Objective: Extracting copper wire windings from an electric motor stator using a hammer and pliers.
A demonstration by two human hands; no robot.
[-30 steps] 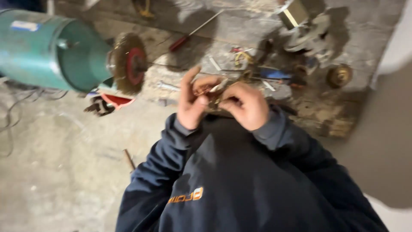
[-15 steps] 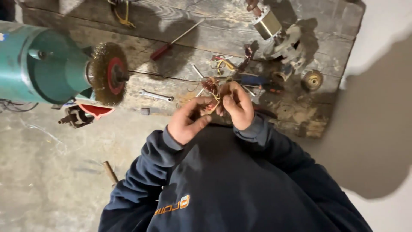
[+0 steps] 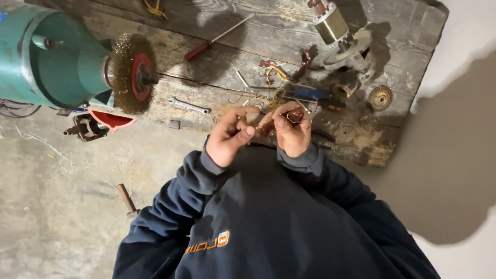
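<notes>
From the head view, you look straight down over your dark sweatshirt at both hands, raised close together just near of the wooden bench [image 3: 392, 57]. Your right hand [image 3: 292, 133] is clamped on a small copper coil [image 3: 295, 114] — its reddish windings show between thumb and fingertips, just above the bench's near edge. Your left hand [image 3: 231, 137] is curled beside it, its fingers closed and its thumb pressed down toward a thin strand of the same coil; how firmly it grips you cannot tell.

On the bench, a spanner [image 3: 190, 106] lies just left of your hands, and a red-handled screwdriver [image 3: 217, 39] lies farther off, slanting. At far left a green motor [image 3: 49, 57] carries a wire brush wheel [image 3: 132, 72]. To the right stand a metal rotor [image 3: 331, 23] at the far edge and a small gear [image 3: 380, 97] nearer — with loose wires [image 3: 274, 70] between. On the concrete floor, near left, lies a hammer [image 3: 126, 199].
</notes>
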